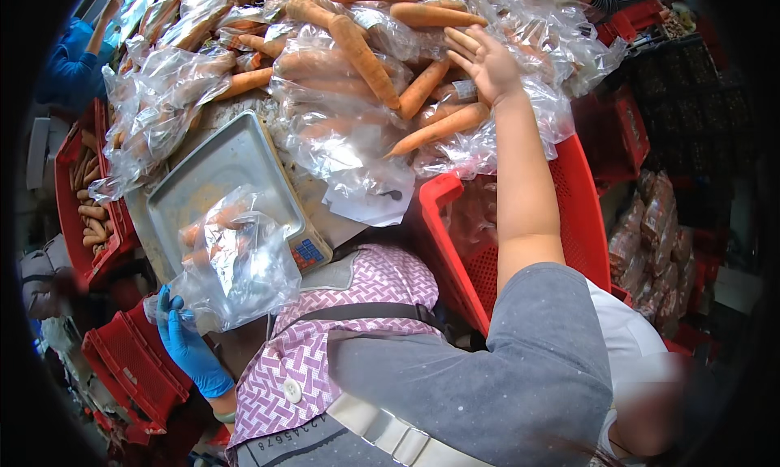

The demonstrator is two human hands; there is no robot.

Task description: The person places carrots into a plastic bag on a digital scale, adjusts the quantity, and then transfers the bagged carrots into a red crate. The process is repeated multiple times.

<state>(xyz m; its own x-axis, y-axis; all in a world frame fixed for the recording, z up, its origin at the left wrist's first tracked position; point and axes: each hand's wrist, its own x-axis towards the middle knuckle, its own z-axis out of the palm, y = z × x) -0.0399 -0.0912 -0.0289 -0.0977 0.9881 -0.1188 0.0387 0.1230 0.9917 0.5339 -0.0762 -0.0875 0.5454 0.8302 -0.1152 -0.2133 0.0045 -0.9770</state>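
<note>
My left hand [186,345], in a blue glove, pinches the edge of a clear plastic bag [244,272] with carrots in it. The bag lies over the metal pan [167,205] of a digital weighing scale, whose keypad [308,252] shows at the pan's near right corner. My right hand [490,65], bare, reaches out over the carrot pile with fingers spread, its fingertips close to a loose carrot [436,15]. Other loose carrots [365,62] lie on filled clear bags [329,114]. Whether the right fingers touch a carrot, I cannot tell.
A red plastic crate [442,193] holding bagged goods stands below my right arm. Another red crate [67,223] with loose carrots is at the left, above stacked red crates [131,369]. Filled bags [649,241] are piled at the right. Other people work around the table.
</note>
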